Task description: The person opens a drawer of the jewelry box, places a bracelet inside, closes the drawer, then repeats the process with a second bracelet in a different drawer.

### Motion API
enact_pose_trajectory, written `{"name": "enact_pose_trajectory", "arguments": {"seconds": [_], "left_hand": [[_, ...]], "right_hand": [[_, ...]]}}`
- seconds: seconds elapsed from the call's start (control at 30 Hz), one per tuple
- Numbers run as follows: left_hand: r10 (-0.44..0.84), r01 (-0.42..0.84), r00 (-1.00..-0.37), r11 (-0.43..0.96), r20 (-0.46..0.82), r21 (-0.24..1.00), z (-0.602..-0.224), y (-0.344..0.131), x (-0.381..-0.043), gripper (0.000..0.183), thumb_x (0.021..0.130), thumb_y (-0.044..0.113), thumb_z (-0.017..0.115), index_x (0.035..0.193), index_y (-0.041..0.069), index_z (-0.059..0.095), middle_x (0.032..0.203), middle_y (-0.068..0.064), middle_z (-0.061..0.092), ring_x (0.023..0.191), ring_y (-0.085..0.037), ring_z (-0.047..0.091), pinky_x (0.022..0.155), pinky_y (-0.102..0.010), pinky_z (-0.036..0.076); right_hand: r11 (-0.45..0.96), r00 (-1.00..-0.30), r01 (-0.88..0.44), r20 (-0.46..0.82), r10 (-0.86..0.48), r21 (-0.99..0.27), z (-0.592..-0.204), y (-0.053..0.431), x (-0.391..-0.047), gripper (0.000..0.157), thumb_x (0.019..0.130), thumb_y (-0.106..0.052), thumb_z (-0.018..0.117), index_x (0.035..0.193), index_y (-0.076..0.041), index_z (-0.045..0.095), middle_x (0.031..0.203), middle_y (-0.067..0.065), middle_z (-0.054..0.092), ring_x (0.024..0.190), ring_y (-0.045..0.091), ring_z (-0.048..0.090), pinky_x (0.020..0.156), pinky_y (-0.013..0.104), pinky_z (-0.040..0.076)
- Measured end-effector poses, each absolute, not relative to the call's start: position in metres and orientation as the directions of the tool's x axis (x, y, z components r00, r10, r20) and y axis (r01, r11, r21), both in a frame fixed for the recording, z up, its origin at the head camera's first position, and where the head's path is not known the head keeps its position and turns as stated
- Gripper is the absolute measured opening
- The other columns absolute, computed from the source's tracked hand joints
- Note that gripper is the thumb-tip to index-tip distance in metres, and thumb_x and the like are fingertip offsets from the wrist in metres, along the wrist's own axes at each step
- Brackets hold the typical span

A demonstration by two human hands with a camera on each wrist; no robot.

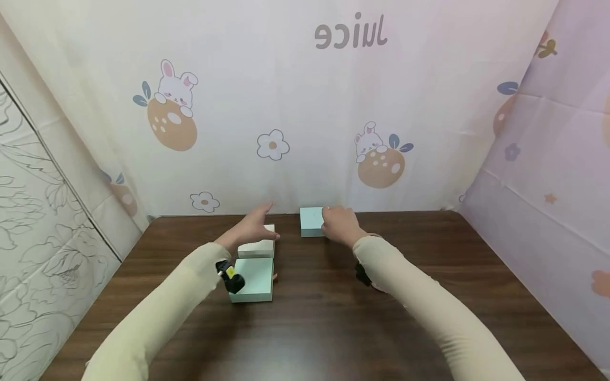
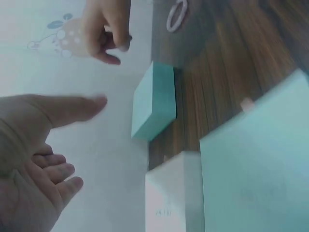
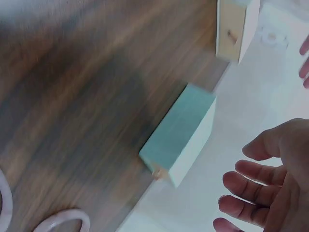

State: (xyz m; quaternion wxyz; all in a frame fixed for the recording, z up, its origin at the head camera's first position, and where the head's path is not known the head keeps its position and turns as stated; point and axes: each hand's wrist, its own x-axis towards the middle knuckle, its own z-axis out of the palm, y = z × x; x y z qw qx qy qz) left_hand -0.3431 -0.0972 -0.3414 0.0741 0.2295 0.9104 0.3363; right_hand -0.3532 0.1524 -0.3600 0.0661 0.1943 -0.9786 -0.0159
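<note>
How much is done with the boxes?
The white box and big green box sit next to each other, so they look done. Nothing is held: the left hand is empty and the right hand hovers by the small green box. That box may need moving over, because it stands apart.

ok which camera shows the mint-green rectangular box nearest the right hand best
Right wrist: the mint-green rectangular box is unobstructed, its tan end and small tan knob showing. In the head view, the right hand covers its right part. The left wrist view shows two faces, but no knob.
</note>
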Motion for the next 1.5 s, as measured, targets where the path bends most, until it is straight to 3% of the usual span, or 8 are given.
{"name": "enact_pose_trajectory", "arguments": {"seconds": [0.37,0.57,0.83,1.13,1.33,1.5], "left_hand": [[0.472,0.428,-0.875,0.656,0.104,0.622,-0.348,-0.134,-0.3,0.101,0.078,0.018,0.081,0.149,-0.007,0.014,0.153,-0.026,0.017,0.139,-0.041,0.018,0.108,-0.052,0.023],[0.458,0.381,-0.885,0.617,0.079,0.688,-0.371,-0.152,-0.282,0.105,0.075,0.021,0.083,0.149,-0.008,0.013,0.152,-0.028,0.016,0.138,-0.044,0.018,0.106,-0.056,0.024],[0.466,0.349,-0.884,0.601,0.04,0.719,-0.414,-0.18,-0.263,0.126,0.067,0.033,0.088,0.15,-0.005,0.002,0.154,-0.027,0.009,0.139,-0.042,0.014,0.106,-0.058,0.021],[0.48,0.329,-0.877,0.598,0.001,0.731,-0.437,-0.187,-0.248,0.119,0.071,0.029,0.085,0.147,-0.012,0.003,0.15,-0.034,0.012,0.137,-0.047,0.015,0.104,-0.06,0.022],[0.469,0.352,-0.882,0.585,0.05,0.731,-0.441,-0.186,-0.246,0.111,0.075,0.025,0.083,0.146,-0.015,0.007,0.148,-0.034,0.02,0.134,-0.045,0.025,0.103,-0.056,0.027],[0.441,0.356,-0.894,0.596,0.077,0.72,-0.443,-0.184,-0.246,0.104,0.077,0.024,0.082,0.144,-0.018,0.014,0.146,-0.034,0.025,0.133,-0.043,0.03,0.102,-0.054,0.03]], "right_hand": [[0.863,-0.848,-0.503,0.162,-0.505,0.053,-0.375,0.122,-0.308,0.009,0.09,-0.013,0.057,0.082,-0.009,0.057,0.063,0.002,0.051,0.058,0.017,0.048,0.051,0.036,0.043],[0.831,-0.821,-0.556,0.138,-0.553,0.021,-0.394,0.102,-0.29,0.016,0.093,-0.022,0.059,0.099,-0.008,0.063,0.079,0.002,0.062,0.072,0.019,0.058,0.058,0.035,0.047],[0.781,-0.781,-0.624,0.022,-0.624,0.003,-0.409,0.083,-0.272,0.034,0.093,-0.038,0.058,0.111,-0.009,0.064,0.101,0.003,0.066,0.092,0.02,0.06,0.074,0.037,0.048],[0.747,-0.747,-0.661,-0.036,-0.664,-0.072,-0.421,0.068,-0.267,0.022,0.095,-0.034,0.055,0.104,-0.016,0.062,0.095,-0.003,0.064,0.088,0.014,0.059,0.067,0.03,0.045],[0.735,-0.737,-0.675,0.01,-0.676,-0.061,-0.424,0.059,-0.267,0.019,0.1,-0.025,0.047,0.089,-0.014,0.058,0.073,-0.004,0.055,0.073,0.014,0.055,0.058,0.029,0.041],[0.751,-0.754,-0.657,0.045,-0.656,-0.058,-0.428,0.056,-0.267,0.019,0.1,-0.021,0.047,0.085,-0.013,0.057,0.069,-0.003,0.052,0.07,0.014,0.055,0.057,0.028,0.042]]}}
